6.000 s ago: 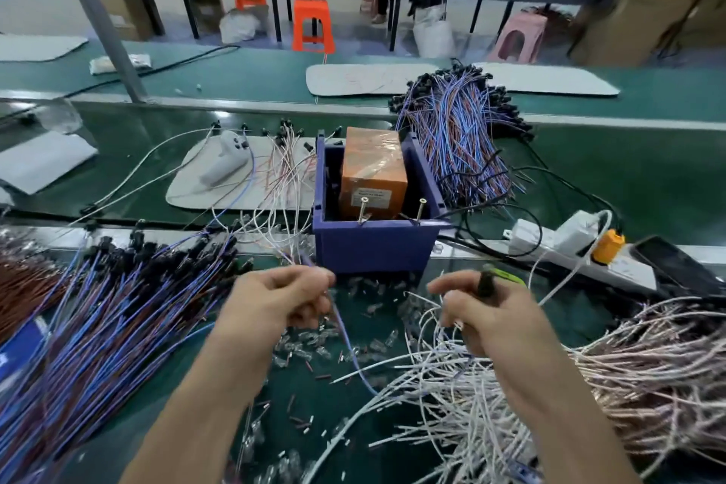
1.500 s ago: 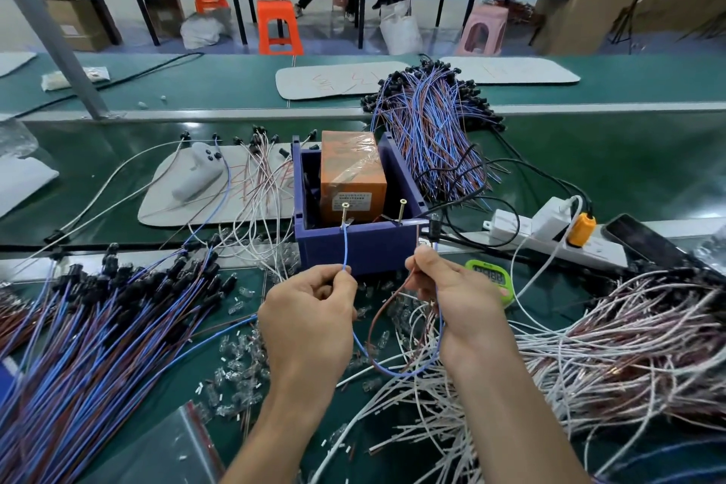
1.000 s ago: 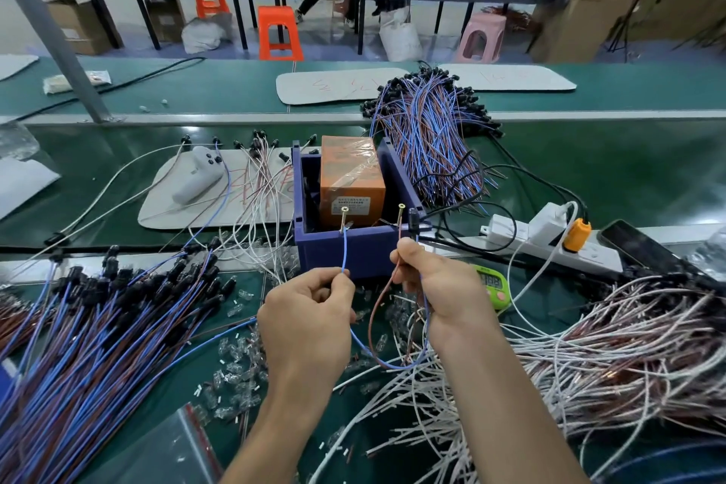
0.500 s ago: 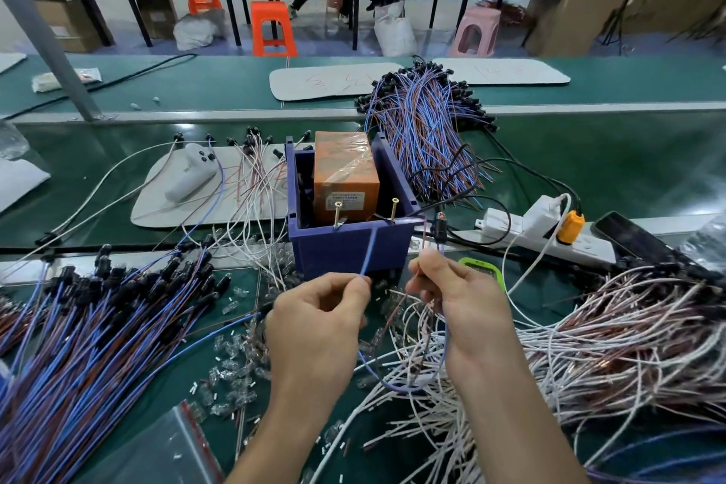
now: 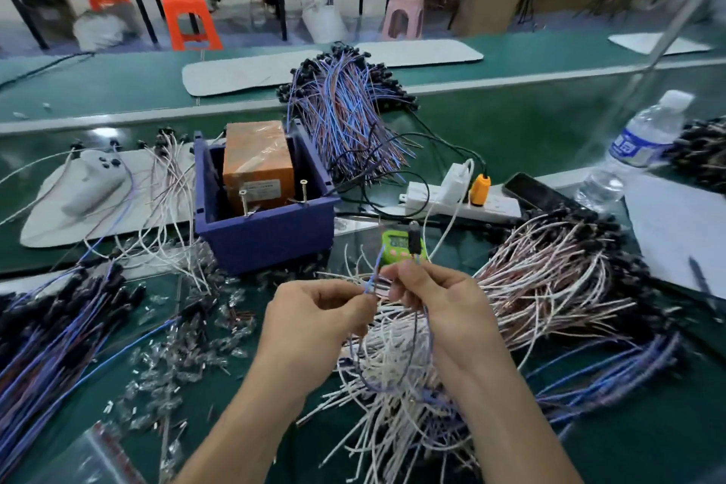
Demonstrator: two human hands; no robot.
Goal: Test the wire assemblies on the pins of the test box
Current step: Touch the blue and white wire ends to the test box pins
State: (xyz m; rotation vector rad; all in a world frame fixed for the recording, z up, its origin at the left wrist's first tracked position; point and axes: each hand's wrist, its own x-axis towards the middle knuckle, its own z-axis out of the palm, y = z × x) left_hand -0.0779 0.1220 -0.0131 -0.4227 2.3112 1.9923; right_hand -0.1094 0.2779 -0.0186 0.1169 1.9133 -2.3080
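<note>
Motion blur softens the right side of the view, and the fingertips of both hands curl inward, so the exact contact points are hard to make out. Both forearms are cut off by the lower edge.

The left hand (image 5: 314, 322) has its grip closed in a pinch, thumb against forefinger, on a blue wire assembly (image 5: 375, 267). The right hand (image 5: 436, 306) pinches the same assembly just beside it, and the two grips almost touch. Above the right fingers the assembly's black plug (image 5: 413, 242) stands upright, overlapping a green timer (image 5: 395, 248) behind it. Below the hands the blue wire hangs in a loop that gets lost in a pile of white wires (image 5: 393, 416) on the table (image 5: 530, 130); its lower run cannot be traced.

The assembly is held in front of and to the right of the purple test box (image 5: 267, 240), apart from it. It touches neither of the two brass pins (image 5: 243, 201) at the box's near rim. An orange block (image 5: 257, 165) sits inside the box, its lower part hidden by the wall.

A blue bundle (image 5: 47, 346) runs off the left edge, a pinkish heap (image 5: 550, 287) lies to the right, and a blurred water bottle (image 5: 640, 137) stands near the right edge
</note>
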